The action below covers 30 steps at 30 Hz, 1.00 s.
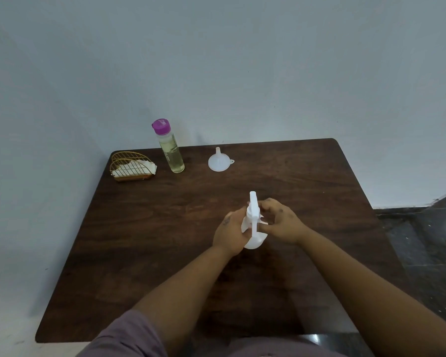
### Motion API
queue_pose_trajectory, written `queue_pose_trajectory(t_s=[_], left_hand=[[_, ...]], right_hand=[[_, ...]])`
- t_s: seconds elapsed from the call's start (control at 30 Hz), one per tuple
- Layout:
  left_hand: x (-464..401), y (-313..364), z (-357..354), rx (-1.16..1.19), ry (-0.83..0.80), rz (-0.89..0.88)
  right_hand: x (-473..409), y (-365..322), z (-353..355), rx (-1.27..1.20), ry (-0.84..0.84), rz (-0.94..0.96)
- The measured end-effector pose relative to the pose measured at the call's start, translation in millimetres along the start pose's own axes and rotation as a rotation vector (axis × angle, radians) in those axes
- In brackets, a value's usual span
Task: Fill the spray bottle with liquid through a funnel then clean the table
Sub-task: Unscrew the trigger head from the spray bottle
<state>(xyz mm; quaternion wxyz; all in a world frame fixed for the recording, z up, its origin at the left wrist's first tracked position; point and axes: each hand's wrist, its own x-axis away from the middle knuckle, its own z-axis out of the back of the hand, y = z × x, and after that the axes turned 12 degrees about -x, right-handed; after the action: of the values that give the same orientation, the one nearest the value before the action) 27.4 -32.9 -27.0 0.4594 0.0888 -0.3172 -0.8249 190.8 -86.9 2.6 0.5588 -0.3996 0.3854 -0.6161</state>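
Your left hand holds the spray bottle; your right hand pinches its head. Funnel untouched, so filling and wiping the tabletop remain.

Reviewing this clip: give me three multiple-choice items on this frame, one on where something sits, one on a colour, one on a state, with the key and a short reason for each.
1. Where is the funnel?
A. In the spray bottle's neck
B. On the table, mouth down, right of the liquid bottle
C. In the wire holder

2. What colour is the cap of the liquid bottle?
A. Purple
B. Green
C. Red

3. What is the state of the spray bottle?
A. Lying alone on the table
B. Trigger head off
C. Held by both hands, trigger head on

Key: 1 B, it rests on the table with its spout pointing up. 2 A, the flip cap is purple. 3 C, the left hand and right hand grip it.
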Motion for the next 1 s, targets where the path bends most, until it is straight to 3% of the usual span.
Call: queue_pose_trajectory(t_s=[0.1, 0.17, 0.4, 0.57, 0.73, 0.83, 1.0], left_hand=[[1.2, 1.0, 1.4, 0.019, 0.007, -0.01], [1.5, 1.4, 1.1, 0.022, -0.003, -0.004], [1.5, 3.9, 3.2, 0.018, -0.016, -0.011], [5.3, 4.7, 3.8, 0.024, 0.003, -0.022], [4.7, 5.7, 6.2, 0.034, -0.025, -0.019], [5.4, 8.4, 9.6, 0.035, -0.05, -0.004], [6.7, 9.8, 11.1, 0.035, -0.04, -0.008]], right_hand=[[-0.7, -5.8, -12.0, -0.083, 0.196, 0.039], [1.2, -4.7, -11.7, -0.101, 0.229, 0.028], [3.1, 1.6, 6.7, -0.067, -0.139, -0.144], [-2.4, -1.3, -25.7, 0.003, 0.174, -0.058], [5.0, -2.4, -22.4, -0.083, 0.286, 0.049], [10.2, -3.2, -11.9, -0.196, 0.247, 0.025], [4.2, -3.0, -9.1, -0.094, 0.08, -0.019]])
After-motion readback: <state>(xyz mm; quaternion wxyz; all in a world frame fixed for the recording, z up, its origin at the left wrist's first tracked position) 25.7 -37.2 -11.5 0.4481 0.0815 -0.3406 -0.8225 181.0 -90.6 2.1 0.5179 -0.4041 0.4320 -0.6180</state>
